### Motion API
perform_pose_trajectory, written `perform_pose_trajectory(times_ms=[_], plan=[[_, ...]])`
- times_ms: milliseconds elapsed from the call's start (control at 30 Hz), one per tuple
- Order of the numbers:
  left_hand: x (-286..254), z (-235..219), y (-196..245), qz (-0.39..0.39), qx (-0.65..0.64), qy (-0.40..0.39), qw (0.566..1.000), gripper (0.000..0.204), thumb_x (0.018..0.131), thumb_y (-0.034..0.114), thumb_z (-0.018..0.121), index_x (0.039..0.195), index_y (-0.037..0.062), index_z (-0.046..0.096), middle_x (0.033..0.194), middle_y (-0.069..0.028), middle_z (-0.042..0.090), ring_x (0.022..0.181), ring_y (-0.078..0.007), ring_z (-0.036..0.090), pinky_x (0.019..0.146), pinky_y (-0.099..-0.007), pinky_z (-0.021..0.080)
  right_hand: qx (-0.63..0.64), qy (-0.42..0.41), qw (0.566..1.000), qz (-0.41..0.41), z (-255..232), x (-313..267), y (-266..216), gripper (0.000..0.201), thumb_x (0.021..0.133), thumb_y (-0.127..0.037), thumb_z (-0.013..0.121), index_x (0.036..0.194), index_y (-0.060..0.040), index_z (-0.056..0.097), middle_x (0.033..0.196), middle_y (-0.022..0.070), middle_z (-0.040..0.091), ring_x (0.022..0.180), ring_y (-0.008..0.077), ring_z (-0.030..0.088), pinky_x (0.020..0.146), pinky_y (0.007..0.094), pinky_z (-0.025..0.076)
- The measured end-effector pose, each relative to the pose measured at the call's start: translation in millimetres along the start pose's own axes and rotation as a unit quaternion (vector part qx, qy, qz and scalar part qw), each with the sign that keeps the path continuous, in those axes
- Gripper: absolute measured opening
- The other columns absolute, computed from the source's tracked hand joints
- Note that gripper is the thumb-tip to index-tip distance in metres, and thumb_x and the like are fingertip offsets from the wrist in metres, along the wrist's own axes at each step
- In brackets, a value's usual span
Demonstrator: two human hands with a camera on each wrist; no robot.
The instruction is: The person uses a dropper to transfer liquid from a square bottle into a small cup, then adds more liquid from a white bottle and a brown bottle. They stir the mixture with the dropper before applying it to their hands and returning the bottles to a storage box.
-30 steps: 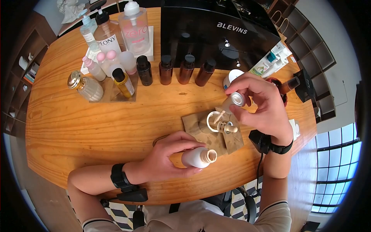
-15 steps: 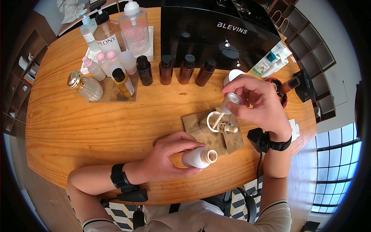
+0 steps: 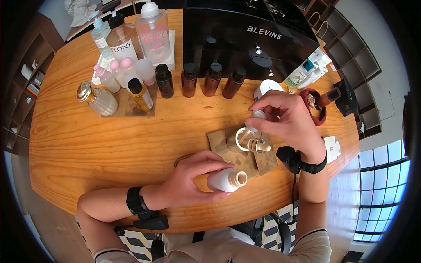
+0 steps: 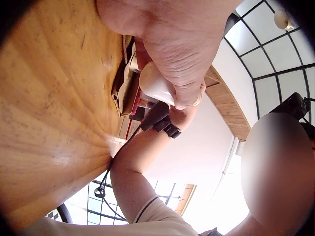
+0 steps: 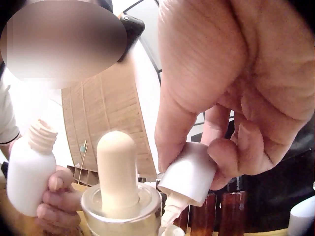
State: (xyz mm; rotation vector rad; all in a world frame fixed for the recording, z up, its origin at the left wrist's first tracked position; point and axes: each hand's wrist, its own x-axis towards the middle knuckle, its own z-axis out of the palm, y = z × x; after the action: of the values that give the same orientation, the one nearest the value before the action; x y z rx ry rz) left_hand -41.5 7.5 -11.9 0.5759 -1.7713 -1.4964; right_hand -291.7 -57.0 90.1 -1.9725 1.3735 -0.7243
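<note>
My left hand (image 3: 190, 177) grips a white bottle (image 3: 221, 180), tilted, its cream-smeared threaded neck uncovered and pointing right. My right hand (image 3: 287, 116) pinches a whitish cap (image 5: 189, 172) between thumb and fingers. A cream-coated stem (image 5: 173, 209) sticks out beneath the cap in the right wrist view. Below that hand, a small white-rimmed container (image 3: 237, 139) rests on a piece of brown cardboard (image 3: 218, 136). Beside its rim is a dropper top with a beige rubber bulb (image 3: 265, 148) and a metallic collar (image 5: 120, 216).
Several dark bottles (image 3: 188, 81) line up before a black BLEVINS box (image 3: 245, 48). Pump bottles (image 3: 120, 41) stand at back left, near a gold-capped bottle (image 3: 98, 98). A white jar (image 3: 266, 87) and a red ring-shaped item (image 3: 322, 117) lie beyond my right hand.
My right hand has carried the cap left and slightly toward me, down close to the white-rimmed container. The left hand keeps the bottle in nearly the same place.
</note>
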Motion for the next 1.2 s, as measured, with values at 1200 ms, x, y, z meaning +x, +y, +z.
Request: perform_pose_trajectory(times_ms=[1200], plan=[[1, 0, 1, 0.013, 0.027, 0.0, 1.0, 0.05, 0.076, 0.011, 0.086, 0.122, 0.0017, 0.068, 0.118, -0.009, 0.059, 0.108, -0.0182, 0.057, 0.094, -0.0307, 0.046, -0.055, -0.01, 0.993, -0.104, -10, -8, -16, 0.022, 0.073, -0.005, 0.082, 0.091, 0.0, 0.07, 0.081, 0.0042, 0.062, 0.064, 0.0116, 0.055, 0.056, 0.0248, 0.045]])
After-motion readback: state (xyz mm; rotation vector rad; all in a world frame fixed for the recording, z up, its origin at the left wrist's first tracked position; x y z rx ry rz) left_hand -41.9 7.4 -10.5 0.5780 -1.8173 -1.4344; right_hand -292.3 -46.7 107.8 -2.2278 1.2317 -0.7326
